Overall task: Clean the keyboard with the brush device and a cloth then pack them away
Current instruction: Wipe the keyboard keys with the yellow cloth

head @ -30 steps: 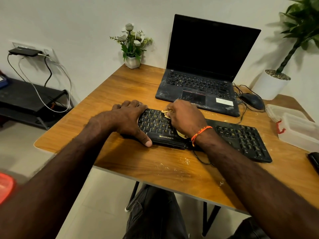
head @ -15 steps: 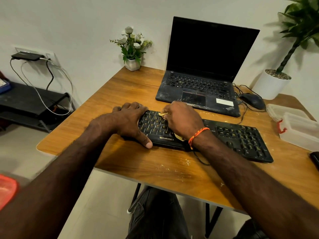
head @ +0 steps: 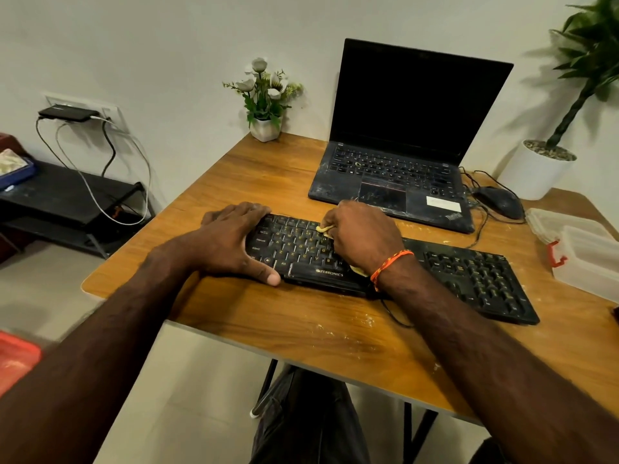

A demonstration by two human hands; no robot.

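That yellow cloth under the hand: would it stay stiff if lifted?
Probably floppy: the yellow cloth bunches into folds under the right hand. Likely light, since it mostly hides beneath that hand. It would not roll off the keyboard.

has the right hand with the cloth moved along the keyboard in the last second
Yes, slightly. The right hand, gripping the yellow cloth, has slid left along the keyboard, toward the left hand holding its end.

A single wide-angle head view looks forward and down from above the seated person's lap; the tabletop (head: 301, 329) fills the middle, close below; both forearms reach in from the bottom corners; the wall closes the background.
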